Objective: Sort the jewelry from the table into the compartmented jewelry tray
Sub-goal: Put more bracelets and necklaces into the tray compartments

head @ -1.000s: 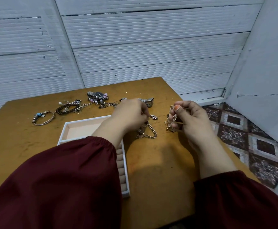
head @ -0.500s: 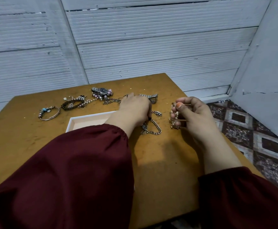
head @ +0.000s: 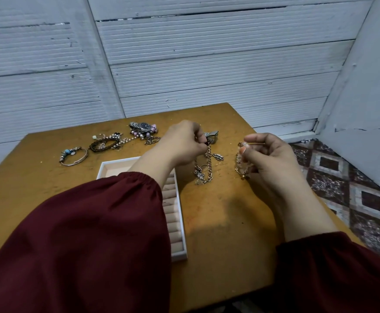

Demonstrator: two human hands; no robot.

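Pinching the charm chain [head: 207, 170] in my left hand [head: 182, 145], just right of the jewelry tray [head: 182, 231], my right hand [head: 272, 159] pinching a beaded bracelet [head: 241, 164] (charms dangling), I risk tangling or dropping them.

The left sleeve [head: 82, 233] covers most of the jewelry tray [head: 179, 256]; I can see only its far corner and one column of ring rolls. The left hand [head: 182, 143] hides its own fingertips where the chain [head: 209, 163] hangs, and the beaded piece [head: 241, 163] in the right hand [head: 272, 159] is too blurred for me to name.
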